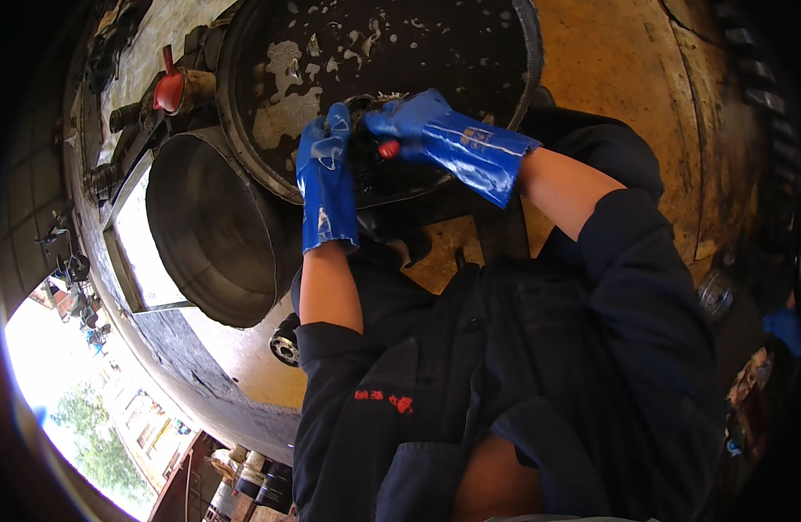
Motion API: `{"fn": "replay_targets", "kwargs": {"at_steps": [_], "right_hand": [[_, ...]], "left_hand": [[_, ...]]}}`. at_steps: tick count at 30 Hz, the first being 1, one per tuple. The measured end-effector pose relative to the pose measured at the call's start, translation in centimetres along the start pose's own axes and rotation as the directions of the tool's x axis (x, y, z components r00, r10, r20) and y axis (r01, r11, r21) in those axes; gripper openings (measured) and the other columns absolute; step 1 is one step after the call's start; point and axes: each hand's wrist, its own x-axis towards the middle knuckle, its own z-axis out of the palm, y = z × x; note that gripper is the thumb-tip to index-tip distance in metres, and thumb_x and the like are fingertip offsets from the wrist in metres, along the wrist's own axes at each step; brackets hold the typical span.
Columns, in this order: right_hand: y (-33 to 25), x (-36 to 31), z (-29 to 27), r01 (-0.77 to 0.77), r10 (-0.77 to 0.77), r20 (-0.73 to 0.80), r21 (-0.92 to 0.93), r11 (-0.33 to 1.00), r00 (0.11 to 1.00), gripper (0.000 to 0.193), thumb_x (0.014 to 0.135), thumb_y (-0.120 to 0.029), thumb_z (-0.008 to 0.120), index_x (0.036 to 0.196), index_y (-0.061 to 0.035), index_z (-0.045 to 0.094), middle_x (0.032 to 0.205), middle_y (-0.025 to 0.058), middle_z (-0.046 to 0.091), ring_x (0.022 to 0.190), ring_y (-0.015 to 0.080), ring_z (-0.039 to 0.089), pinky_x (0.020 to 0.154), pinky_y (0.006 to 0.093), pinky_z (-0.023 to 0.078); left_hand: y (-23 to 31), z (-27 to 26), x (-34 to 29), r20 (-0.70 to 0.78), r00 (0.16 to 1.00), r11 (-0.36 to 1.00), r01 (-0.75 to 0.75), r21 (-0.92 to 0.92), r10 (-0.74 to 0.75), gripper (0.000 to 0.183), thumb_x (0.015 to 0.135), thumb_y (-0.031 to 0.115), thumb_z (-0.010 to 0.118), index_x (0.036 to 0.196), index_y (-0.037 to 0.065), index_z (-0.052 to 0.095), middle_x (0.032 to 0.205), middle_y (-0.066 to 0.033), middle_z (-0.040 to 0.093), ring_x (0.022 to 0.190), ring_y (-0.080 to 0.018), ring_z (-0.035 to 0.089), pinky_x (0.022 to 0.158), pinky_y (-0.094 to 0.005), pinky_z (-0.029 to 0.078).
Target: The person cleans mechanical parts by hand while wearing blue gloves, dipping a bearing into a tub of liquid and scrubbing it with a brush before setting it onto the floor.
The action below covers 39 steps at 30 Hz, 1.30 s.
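Well, I'm wearing blue rubber gloves (474, 148) and working with both hands close together over the near part of a big round tub (532, 43). My right hand (406, 119) is curling closed around a red-ended tool (388, 149), whose red end is poking out just below my fist; the rest of it is hiding behind the glove. My left hand (325, 143) is standing fingers-up beside a dark machine part (362, 122), which is sitting in the gap between my two hands, inside the tub's near rim. I can't tell how far those left fingers are closing, or whether they're gripping the part or only steadying it, since its shape is blending into the shadow. Beyond my hands, dark liquid (444, 56) is covering the tub's bottom, with pale patches dotting it. To my left, a deep round basin (211, 230) is standing just beside the tub, and farther up a red funnel-like cup (168, 92) is leaning by a tan cylinder (199, 87). Nearer my left forearm, a ribbed metal fitting (284, 342) is lying on its side.
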Motion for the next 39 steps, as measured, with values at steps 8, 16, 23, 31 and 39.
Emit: {"fn": "replay_targets", "kwargs": {"at_steps": [8,16,23,31,39], "right_hand": [[-0.9,-3.0,-3.3,0.107,-0.117,0.019,0.278,0.955,0.993,0.045,0.106,-0.036,0.056,0.142,-0.0094,0.052,0.100,0.0161,0.066,0.095,0.0310,0.066,0.083,0.0419,0.057],[-0.3,-0.8,-1.1,0.032,-0.032,-0.010,-0.006,0.999,0.999,0.048,0.108,-0.045,0.047,0.150,-0.0214,0.048,0.115,0.0170,0.068,0.110,0.0352,0.065,0.092,0.0445,0.055],[-2.5,-0.1,-5.1,-0.604,0.484,0.361,0.507,0.615,0.797,0.043,0.087,-0.047,0.066,0.109,-0.0097,0.073,0.096,0.0127,0.075,0.093,0.0283,0.071,0.084,0.0380,0.057],[2.0,-3.9,-0.2,0.062,0.116,-0.189,0.732,0.679,0.975,0.030,0.105,-0.010,0.054,0.132,-0.0037,0.065,0.111,0.0143,0.072,0.099,0.0235,0.072,0.091,0.0346,0.058],[-0.9,-4.9,-6.1,-0.423,0.326,0.304,0.810,0.405,0.895,0.037,0.098,-0.035,0.057,0.108,-0.0033,0.073,0.086,0.0159,0.071,0.087,0.0240,0.071,0.081,0.0404,0.056]], "left_hand": [[-3.4,-0.5,2.2,0.110,0.991,0.982,0.095,-0.163,-0.077,0.066,0.101,0.055,0.059,0.130,-0.004,0.064,0.125,-0.0252,0.068,0.114,-0.0326,0.066,0.100,-0.0387,0.049],[-0.8,-0.6,0.8,0.073,0.996,0.999,0.050,-0.002,-0.050,0.066,0.101,0.057,0.056,0.125,-0.004,0.067,0.116,-0.0250,0.071,0.110,-0.0366,0.068,0.100,-0.0409,0.050],[-1.5,0.0,0.9,0.000,0.998,0.996,0.061,0.067,-0.061,0.065,0.101,0.056,0.058,0.126,-0.003,0.067,0.118,-0.0249,0.071,0.111,-0.0374,0.068,0.099,-0.0414,0.050],[-3.2,1.0,3.1,0.084,0.996,0.999,0.017,-0.045,-0.014,0.058,0.102,0.050,0.062,0.124,-0.003,0.067,0.111,-0.0188,0.072,0.102,-0.0294,0.068,0.093,-0.0384,0.052],[-7.0,1.9,3.7,-0.076,0.977,0.979,-0.202,-0.012,0.201,0.048,0.097,0.037,0.074,0.119,-0.004,0.067,0.100,-0.0123,0.071,0.090,-0.0199,0.065,0.085,-0.0350,0.052]]}}
